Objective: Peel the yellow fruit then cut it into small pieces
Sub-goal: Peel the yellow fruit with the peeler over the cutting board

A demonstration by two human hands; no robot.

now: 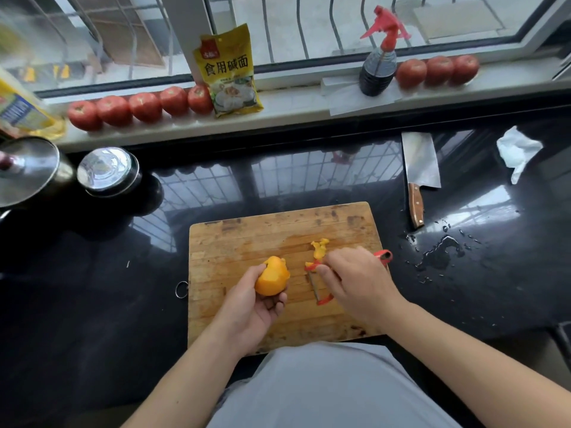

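Note:
A yellow-orange fruit (273, 276), partly peeled, rests in my left hand (253, 307) above the wooden cutting board (247, 239). My right hand (355, 279) grips a red-handled peeler (318, 284), its metal blade pointing down toward the board just right of the fruit, not touching it. A curl of yellow peel (319, 247) lies on the board beyond the peeler. A cleaver (419, 168) with a wooden handle lies on the black counter, right of the board.
Red tomatoes (136, 108) line the windowsill, with a yellow packet (230, 72) and a spray bottle (379, 60). Metal pots with lids (106, 173) stand at the left. Spilled water (438, 253) and a crumpled tissue (517, 151) are on the counter at right.

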